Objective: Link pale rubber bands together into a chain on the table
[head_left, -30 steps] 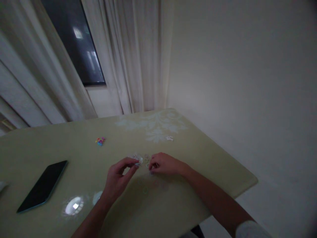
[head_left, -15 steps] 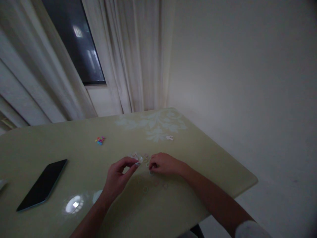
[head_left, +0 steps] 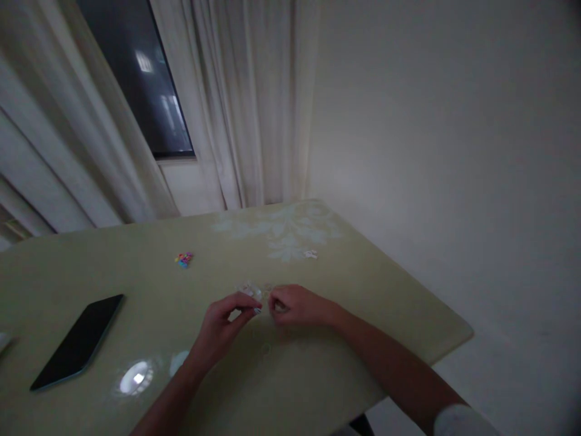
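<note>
My left hand (head_left: 224, 320) is closed in a pinch, thumb against forefinger, with a tiny whitish-blue spot at the fingertips that I cannot identify. Close by on its right, my right hand (head_left: 297, 305) has its fingers curled together; what they hold, if anything, is hidden. The two sets of fingertips are nearly touching. Just beyond them lies a small clear, crinkled heap (head_left: 249, 289) that looks like plastic with pale bits in it. A thin pale ring (head_left: 266, 349) rests on the table in front of the hands, and other faint rings lie partly behind the right hand.
A dark tablet (head_left: 79, 340) lies at the left of the pale green table (head_left: 218, 387). Farther back are a pile of small multicoloured pieces (head_left: 184, 260) and a few small white pieces (head_left: 311, 254). A wall (head_left: 431, 181) runs along the right side.
My left hand has shifted slightly right and toward me, its fingertips now closer to the right hand. My right hand has turned a little and moved slightly left.
</note>
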Demonstrator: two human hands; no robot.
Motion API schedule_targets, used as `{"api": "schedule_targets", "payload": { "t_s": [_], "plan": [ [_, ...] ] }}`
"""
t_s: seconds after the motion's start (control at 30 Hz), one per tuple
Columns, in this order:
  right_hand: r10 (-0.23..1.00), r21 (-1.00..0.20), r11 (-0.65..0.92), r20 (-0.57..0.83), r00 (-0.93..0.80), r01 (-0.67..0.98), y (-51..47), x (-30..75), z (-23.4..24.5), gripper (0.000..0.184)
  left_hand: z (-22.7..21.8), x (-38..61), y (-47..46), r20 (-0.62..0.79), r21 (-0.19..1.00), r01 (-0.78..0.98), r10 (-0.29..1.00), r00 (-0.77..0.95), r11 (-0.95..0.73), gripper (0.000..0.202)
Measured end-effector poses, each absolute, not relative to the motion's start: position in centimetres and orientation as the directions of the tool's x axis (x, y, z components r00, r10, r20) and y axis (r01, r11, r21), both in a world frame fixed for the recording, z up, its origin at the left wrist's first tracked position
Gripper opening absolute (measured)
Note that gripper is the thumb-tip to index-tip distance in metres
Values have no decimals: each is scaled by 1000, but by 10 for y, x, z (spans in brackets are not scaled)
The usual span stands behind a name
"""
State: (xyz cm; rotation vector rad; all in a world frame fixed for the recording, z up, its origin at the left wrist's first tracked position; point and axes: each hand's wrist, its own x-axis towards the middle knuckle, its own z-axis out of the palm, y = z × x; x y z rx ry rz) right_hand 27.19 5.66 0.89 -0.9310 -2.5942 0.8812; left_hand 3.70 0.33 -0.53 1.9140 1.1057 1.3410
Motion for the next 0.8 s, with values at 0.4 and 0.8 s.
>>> {"api": "schedule_targets", "payload": {
  "t_s": [0.4, 0.8],
  "plan": [
    [742, -990, 139, 79, -666, 38, 41, 256, 6, 26, -3, 44, -3, 451, 825, 292, 875, 178, -485, 9],
    [823, -979, 199, 145, -550, 39, 49, 249, -10, 39, 6, 43, -3, 512, 792, 325, 852, 108, -517, 11]
  ]
}}
